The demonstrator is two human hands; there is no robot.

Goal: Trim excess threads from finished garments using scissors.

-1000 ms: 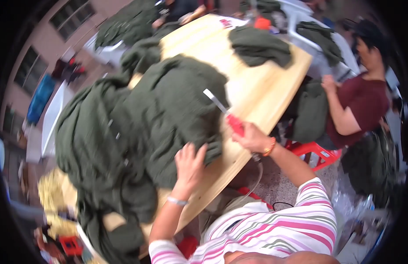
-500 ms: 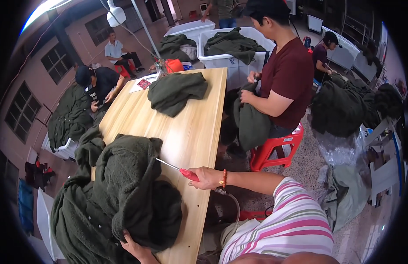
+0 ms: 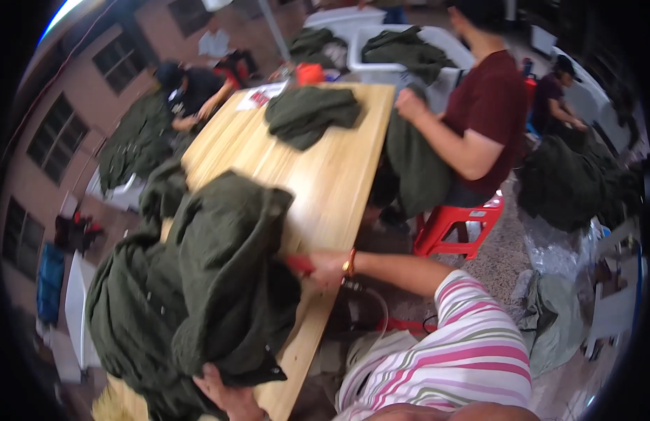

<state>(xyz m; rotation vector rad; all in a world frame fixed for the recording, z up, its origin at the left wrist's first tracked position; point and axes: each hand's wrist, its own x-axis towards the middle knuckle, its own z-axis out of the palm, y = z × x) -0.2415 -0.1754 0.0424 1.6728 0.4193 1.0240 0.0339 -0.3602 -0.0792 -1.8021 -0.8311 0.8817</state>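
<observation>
A bulky dark green fleece garment (image 3: pixel 219 274) lies in folds over the near left end of the wooden table (image 3: pixel 332 182). My left hand (image 3: pixel 230 394) grips its lower edge, fingers curled on the cloth. In my right hand (image 3: pixel 330 267) is a red air blow gun (image 3: pixel 299 264), blurred by motion. Its thin metal nozzle is hidden by the garment's right side, and a clear hose (image 3: pixel 381 302) hangs below that hand.
Another dark green garment (image 3: pixel 311 116) lies farther up the table. At the right, a co-worker in a maroon shirt (image 3: pixel 490 105) handles green cloth beside a red stool (image 3: pixel 461 228). A white bin (image 3: pixel 356 49) of garments stands behind. Another person (image 3: pixel 198 91) works at the far left.
The blow gun's nozzle has gone from plain sight to behind the fabric. The garment's upper part is raised and shifted right. My view has also shifted, and the maroon-shirted co-worker's hands are higher.
</observation>
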